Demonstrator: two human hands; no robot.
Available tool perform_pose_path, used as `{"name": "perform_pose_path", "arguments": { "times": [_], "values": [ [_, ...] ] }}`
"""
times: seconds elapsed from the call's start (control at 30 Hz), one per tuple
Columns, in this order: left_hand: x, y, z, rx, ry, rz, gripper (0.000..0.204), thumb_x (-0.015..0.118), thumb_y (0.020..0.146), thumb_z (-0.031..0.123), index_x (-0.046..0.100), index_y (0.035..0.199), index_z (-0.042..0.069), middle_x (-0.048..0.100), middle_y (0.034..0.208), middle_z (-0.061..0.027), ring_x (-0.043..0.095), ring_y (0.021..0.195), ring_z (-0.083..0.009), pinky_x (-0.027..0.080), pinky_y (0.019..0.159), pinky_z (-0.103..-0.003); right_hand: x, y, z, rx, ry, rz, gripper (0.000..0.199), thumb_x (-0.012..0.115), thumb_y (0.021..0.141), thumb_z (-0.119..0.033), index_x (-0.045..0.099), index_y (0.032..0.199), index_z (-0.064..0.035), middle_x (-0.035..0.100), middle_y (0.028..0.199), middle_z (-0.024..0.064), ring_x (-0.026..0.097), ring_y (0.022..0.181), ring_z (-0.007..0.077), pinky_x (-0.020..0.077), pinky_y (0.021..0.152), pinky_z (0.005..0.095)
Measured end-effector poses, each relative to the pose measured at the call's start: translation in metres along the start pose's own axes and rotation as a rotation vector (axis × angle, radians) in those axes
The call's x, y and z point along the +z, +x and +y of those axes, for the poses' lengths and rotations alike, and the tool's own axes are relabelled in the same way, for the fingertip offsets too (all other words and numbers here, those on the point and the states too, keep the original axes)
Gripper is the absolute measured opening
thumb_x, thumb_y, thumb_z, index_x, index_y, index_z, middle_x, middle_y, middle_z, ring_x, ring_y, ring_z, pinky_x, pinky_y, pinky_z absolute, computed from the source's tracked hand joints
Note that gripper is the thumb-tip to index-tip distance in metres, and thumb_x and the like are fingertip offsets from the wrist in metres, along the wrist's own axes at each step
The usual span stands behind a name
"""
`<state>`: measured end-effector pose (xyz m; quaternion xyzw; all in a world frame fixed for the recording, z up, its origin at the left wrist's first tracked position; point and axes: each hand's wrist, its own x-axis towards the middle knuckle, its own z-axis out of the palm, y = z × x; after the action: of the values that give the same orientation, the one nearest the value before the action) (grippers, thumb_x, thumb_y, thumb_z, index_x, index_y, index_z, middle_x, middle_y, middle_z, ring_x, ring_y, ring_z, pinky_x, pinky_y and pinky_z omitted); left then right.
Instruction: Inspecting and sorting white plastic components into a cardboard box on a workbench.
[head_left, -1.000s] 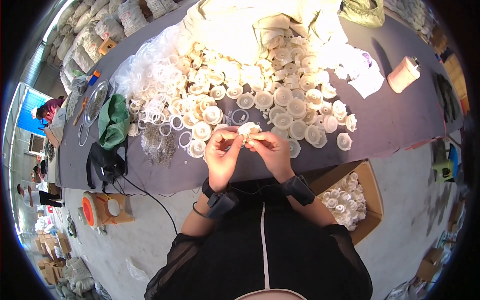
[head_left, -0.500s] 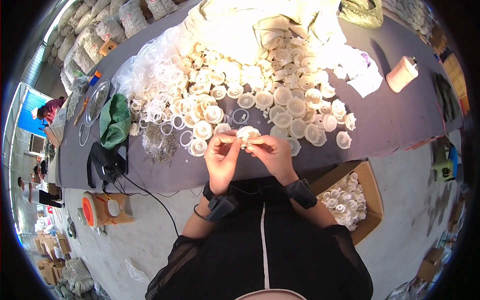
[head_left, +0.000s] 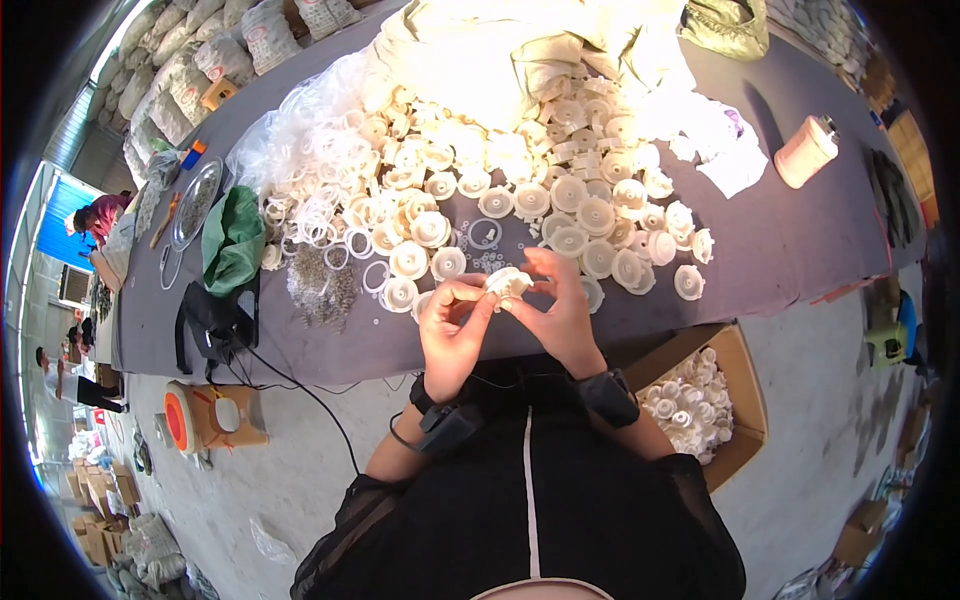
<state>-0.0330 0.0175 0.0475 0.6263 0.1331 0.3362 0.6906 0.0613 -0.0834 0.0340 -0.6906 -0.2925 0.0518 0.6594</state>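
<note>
Both hands hold one round white plastic part [head_left: 508,284] above the near edge of the grey-covered table [head_left: 690,310]. My left hand [head_left: 453,325] pinches its left side between thumb and fingers. On the other side, my right hand [head_left: 560,308] has its thumb against the part, with the index finger raised a little. Just beyond lies a heap of similar white cup-shaped parts [head_left: 568,194], with small clear rings scattered among them. Left of the heap are thin white rings [head_left: 376,276] and a pile of small metal-looking pieces [head_left: 320,288]. Fine details of the held part are too small to tell.
A green cloth bag [head_left: 232,240] and a black device [head_left: 214,325] with a cable stand at the left. A pink bottle-like container [head_left: 806,152] stands at the right. Below the table is a cardboard box [head_left: 742,400] of white parts. Two people are far left.
The held part and both hands have moved slightly nearer to me and right. The part has tilted, and my right fingers have lifted and spread from it.
</note>
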Motion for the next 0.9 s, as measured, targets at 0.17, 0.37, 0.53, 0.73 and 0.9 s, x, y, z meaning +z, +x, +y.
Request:
{"name": "perform_pose_path", "arguments": {
  "times": [0.17,0.37,0.53,0.73,0.9],
  "values": [
    [0.008,-0.008,0.006,0.016,-0.03,-0.025,0.008,0.056,0.081,-0.006,0.052,0.084,0.0,0.058,0.097,-0.0083,0.057,0.086,-0.0117,0.047,0.075,-0.024,-0.007,-0.002,0.017,0.269,0.541,-0.287,0.025,0.063,0.077,-0.003,0.05,0.098,-0.0011,0.057,0.093,0.0046,0.056,0.082,0.0083,0.0474,0.072,0.0225],
    [0.009,-0.011,-0.001,-0.069,-0.041,-0.07,0.003,0.054,0.084,-0.003,0.053,0.085,0.0,0.058,0.097,-0.0084,0.057,0.087,-0.0119,0.047,0.077,-0.025,-0.016,-0.01,0.035,0.398,0.757,-0.331,0.021,0.062,0.079,-0.003,0.051,0.096,-0.0023,0.058,0.093,0.0056,0.056,0.084,0.0094,0.0473,0.074,0.0238],
    [-0.016,0.028,-0.035,-0.118,0.234,-0.155,0.009,0.056,0.085,0.007,0.059,0.089,0.0,0.061,0.084,-0.0048,0.056,0.078,-0.0105,0.045,0.073,-0.025,-0.034,-0.017,0.051,0.65,1.066,-0.208,0.019,0.059,0.082,-0.007,0.053,0.099,-0.0033,0.06,0.095,0.0063,0.058,0.086,0.0133,0.0486,0.077,0.0311],
    [-0.007,0.084,-0.076,0.239,0.955,-0.375,0.009,0.065,0.071,0.007,0.063,0.08,0.005,0.06,0.08,-0.0093,0.058,0.073,-0.0238,0.046,0.068,-0.032,-0.038,-0.019,0.063,0.737,1.312,-0.185,0.021,0.057,0.083,-0.009,0.054,0.103,-0.004,0.06,0.098,0.0057,0.058,0.088,0.0161,0.0495,0.08,0.0382],
    [0.015,0.104,-0.107,0.398,1.328,-0.433,0.008,0.063,0.067,0.012,0.061,0.07,0.006,0.059,0.068,-0.0092,0.057,0.065,-0.0287,0.046,0.062,-0.039,-0.037,-0.019,0.061,0.616,0.964,-0.112,0.021,0.06,0.081,-0.004,0.054,0.101,-0.0043,0.06,0.097,0.0073,0.059,0.086,0.014,0.0482,0.078,0.0304]
  ]
}}
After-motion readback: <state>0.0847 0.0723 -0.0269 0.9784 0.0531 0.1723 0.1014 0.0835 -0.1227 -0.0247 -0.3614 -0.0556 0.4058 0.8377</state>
